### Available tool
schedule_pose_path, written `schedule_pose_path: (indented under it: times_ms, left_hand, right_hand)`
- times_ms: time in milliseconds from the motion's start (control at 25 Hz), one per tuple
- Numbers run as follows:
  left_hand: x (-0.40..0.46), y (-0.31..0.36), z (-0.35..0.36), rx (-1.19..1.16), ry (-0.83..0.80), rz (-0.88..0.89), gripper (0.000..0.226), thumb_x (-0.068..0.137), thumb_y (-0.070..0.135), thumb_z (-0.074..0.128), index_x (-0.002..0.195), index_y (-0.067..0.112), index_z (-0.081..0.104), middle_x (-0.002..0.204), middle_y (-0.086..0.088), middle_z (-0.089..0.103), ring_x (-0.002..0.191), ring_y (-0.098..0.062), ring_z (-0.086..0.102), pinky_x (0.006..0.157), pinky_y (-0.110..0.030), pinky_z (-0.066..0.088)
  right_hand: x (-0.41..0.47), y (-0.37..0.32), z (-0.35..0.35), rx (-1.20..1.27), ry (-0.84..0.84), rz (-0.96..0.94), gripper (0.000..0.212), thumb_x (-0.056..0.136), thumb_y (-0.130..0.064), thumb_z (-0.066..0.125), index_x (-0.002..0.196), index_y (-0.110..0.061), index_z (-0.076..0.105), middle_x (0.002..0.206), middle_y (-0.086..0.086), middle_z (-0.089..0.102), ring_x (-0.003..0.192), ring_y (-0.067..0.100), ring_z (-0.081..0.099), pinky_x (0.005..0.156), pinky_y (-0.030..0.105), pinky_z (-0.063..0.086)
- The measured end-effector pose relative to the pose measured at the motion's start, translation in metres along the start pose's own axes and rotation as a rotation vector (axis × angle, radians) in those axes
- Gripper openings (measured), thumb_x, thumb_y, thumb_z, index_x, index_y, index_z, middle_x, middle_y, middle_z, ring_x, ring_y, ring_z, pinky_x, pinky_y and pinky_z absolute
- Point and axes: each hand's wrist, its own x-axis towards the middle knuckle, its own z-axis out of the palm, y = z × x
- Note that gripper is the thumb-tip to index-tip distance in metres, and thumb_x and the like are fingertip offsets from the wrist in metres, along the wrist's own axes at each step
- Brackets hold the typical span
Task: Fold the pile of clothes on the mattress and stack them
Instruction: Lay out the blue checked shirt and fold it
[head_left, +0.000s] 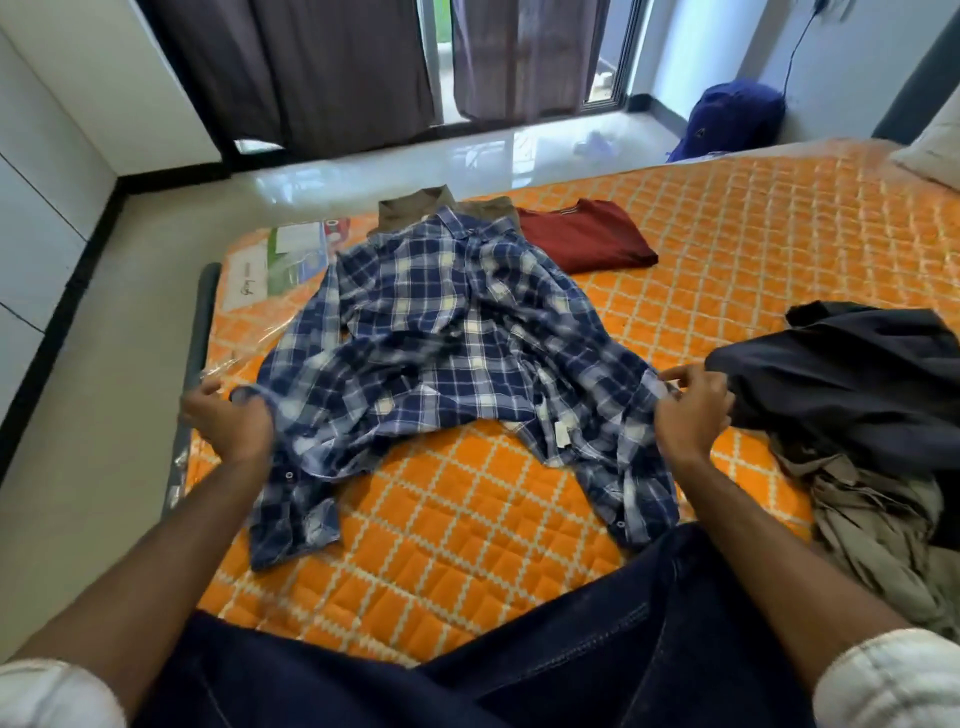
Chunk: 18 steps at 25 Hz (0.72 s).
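Blue-and-white plaid button shirt (457, 332) spread crumpled, left hand (234, 415) and right hand (691, 410) each pinching a hem corner, orange quilted mattress (753, 234), glossy pale floor (363, 166)

White sleeves (57, 693) rolled up at forearms — dk navy jeans (545, 649), visible seam stitching.

Open orange mattress (779, 223) surface stretches to the right of the folded red garment (587, 236) toward the pillow (935, 145) — free room for a hand. A bare patch also lies between the spread plaid shirt (441, 322) sleeves, just before the person's knees. The right side is blocked by a heap of dark and beige clothes (857, 415). Behind the shirt, a folded olive garment (415, 205) fills the far edge.
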Motion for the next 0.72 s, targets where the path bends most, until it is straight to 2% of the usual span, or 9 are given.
schedule_pose_path:
  times_ms: [80,200,240,280,360,440,520,600,720]
  left_hand:
    - [-0.027,0.003,0.009,0.229,-0.052,0.372,0.037,0.084,-0.004,0.059,0.119,0.003,0.053,0.125,-0.018,0.05,0.108,-0.035,0.051,0.089,-0.046,0.043]
    - [-0.08,-0.004,0.039,0.49,-0.578,1.035,0.024,0.086,0.004,0.062,0.109,0.012,0.058,0.104,-0.007,0.058,0.091,-0.025,0.057,0.077,-0.044,0.051]
    - [-0.093,-0.008,0.05,0.643,-0.713,1.211,0.027,0.086,0.01,0.061,0.112,0.014,0.055,0.105,-0.005,0.057,0.09,-0.025,0.057,0.073,-0.042,0.051]
    - [-0.103,-0.012,0.061,0.795,-0.787,1.311,0.034,0.085,0.015,0.06,0.119,0.017,0.053,0.112,-0.004,0.056,0.095,-0.026,0.057,0.074,-0.041,0.05]
    - [-0.111,-0.018,0.075,0.965,-0.823,1.29,0.05,0.087,0.015,0.06,0.135,0.02,0.045,0.132,-0.004,0.048,0.109,-0.029,0.054,0.079,-0.044,0.05]
    - [-0.1,-0.024,0.08,1.029,-0.812,1.256,0.061,0.088,0.007,0.062,0.143,0.02,0.04,0.139,-0.007,0.043,0.109,-0.03,0.056,0.071,-0.04,0.049]
    - [-0.078,-0.027,0.076,1.089,-0.798,1.283,0.063,0.087,0.006,0.067,0.142,0.021,0.04,0.129,-0.007,0.05,0.1,-0.027,0.06,0.06,-0.033,0.048]
    - [-0.059,-0.025,0.066,1.073,-0.814,1.269,0.049,0.09,0.011,0.066,0.132,0.02,0.043,0.116,-0.004,0.054,0.097,-0.022,0.059,0.061,-0.032,0.053]
    - [-0.049,-0.014,0.049,1.008,-0.797,1.202,0.029,0.093,0.01,0.057,0.12,0.014,0.053,0.105,-0.005,0.06,0.094,-0.025,0.061,0.056,-0.034,0.043]
  right_hand:
    - [-0.022,-0.002,0.008,-0.098,-0.059,-0.281,0.028,0.085,0.006,0.058,0.089,-0.021,0.066,0.104,0.007,0.053,0.099,0.029,0.048,0.081,0.045,0.039]
    - [-0.051,-0.013,0.031,-0.053,-0.693,-0.696,0.02,0.093,0.001,0.055,0.096,-0.017,0.063,0.103,0.001,0.053,0.094,0.019,0.049,0.081,0.036,0.041]
    - [-0.058,-0.017,0.04,-0.132,-0.831,-0.782,0.014,0.096,-0.005,0.055,0.104,-0.015,0.06,0.105,0.0,0.05,0.095,0.018,0.047,0.081,0.034,0.041]
    - [-0.063,-0.019,0.049,-0.235,-0.851,-0.854,0.015,0.098,-0.012,0.054,0.113,-0.014,0.057,0.11,0.0,0.048,0.097,0.019,0.046,0.082,0.034,0.042]
    - [-0.069,-0.015,0.067,-0.421,-0.785,-0.823,0.034,0.098,-0.025,0.055,0.13,-0.015,0.048,0.128,0.003,0.044,0.111,0.024,0.046,0.091,0.038,0.045]
    - [-0.066,-0.014,0.074,-0.525,-0.739,-0.771,0.044,0.098,-0.031,0.057,0.138,-0.018,0.044,0.139,0.005,0.042,0.122,0.028,0.044,0.097,0.043,0.045]
    - [-0.055,-0.014,0.076,-0.521,-0.765,-0.861,0.04,0.1,-0.028,0.056,0.138,-0.021,0.046,0.133,0.005,0.048,0.119,0.026,0.05,0.091,0.04,0.049]
    - [-0.038,-0.016,0.068,-0.52,-0.85,-0.949,0.036,0.099,-0.023,0.057,0.135,-0.023,0.052,0.124,0.004,0.055,0.112,0.023,0.056,0.084,0.039,0.055]
    - [0.007,-0.012,0.041,-0.641,-0.966,-0.916,0.028,0.093,-0.013,0.061,0.12,-0.018,0.064,0.114,0.004,0.059,0.108,0.025,0.06,0.082,0.04,0.053]
